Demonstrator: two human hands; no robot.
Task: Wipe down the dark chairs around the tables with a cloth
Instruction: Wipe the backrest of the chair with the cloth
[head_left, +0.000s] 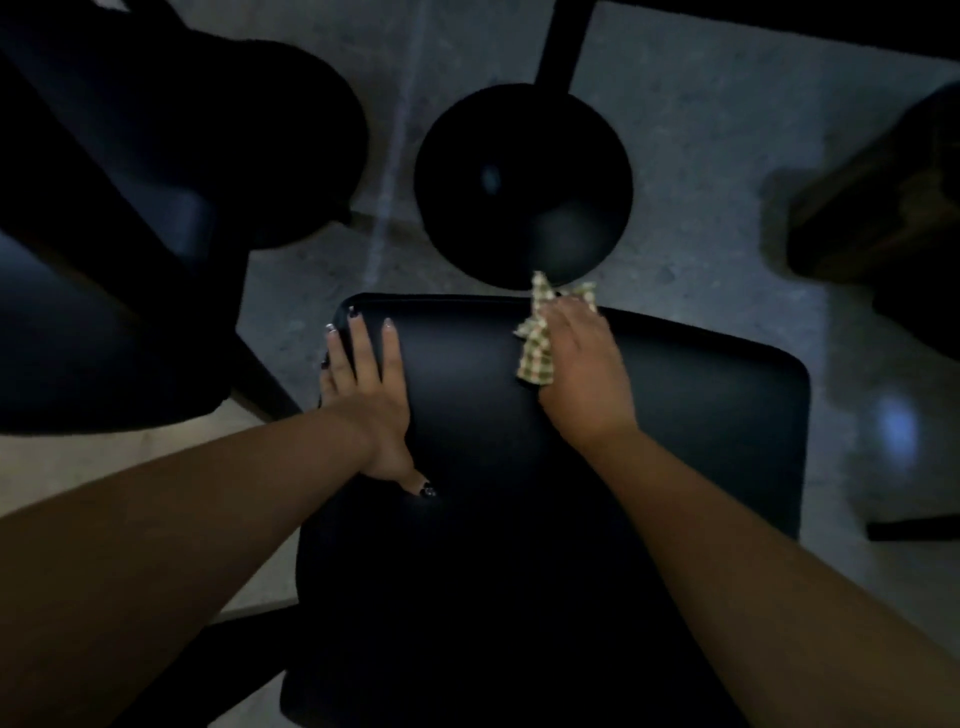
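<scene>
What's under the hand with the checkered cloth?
Under the right hand lies the checkered cloth, pressed onto the dark chair seat. Cloth ends stick out past the fingers and thumb side. The middle of the cloth and the seat beneath it are covered.
</scene>
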